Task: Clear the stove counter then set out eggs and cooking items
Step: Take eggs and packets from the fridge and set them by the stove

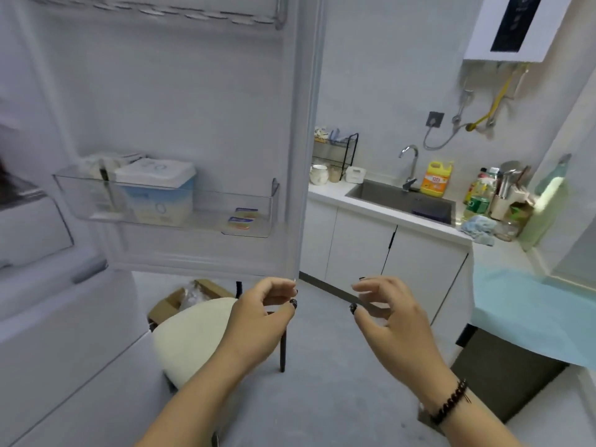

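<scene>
We see two hands nearest, both empty. Left hand [258, 317]: fingers loosely curled, its grip holds nothing, fingertips right at the bottom corner of the open fridge door [206, 130]; touching or not, we cannot tell. Right hand [392, 317]: fingers loosely curled, grip slack, holding nothing, one bead bracelet [450, 403] on the wrist. One door shelf [167, 201] carries one white-and-blue box [158, 191], two small flat packs [243, 218] at its right end, blurred items at its left end. No eggs that we can make out. One cream stool [193, 337] below the door. One desk [332, 191] at right with one sink [403, 198], one tap [410, 166], one yellow detergent jug [436, 179] at the sink's back edge, one blue cloth [479, 225] beside the sink's right edge.
</scene>
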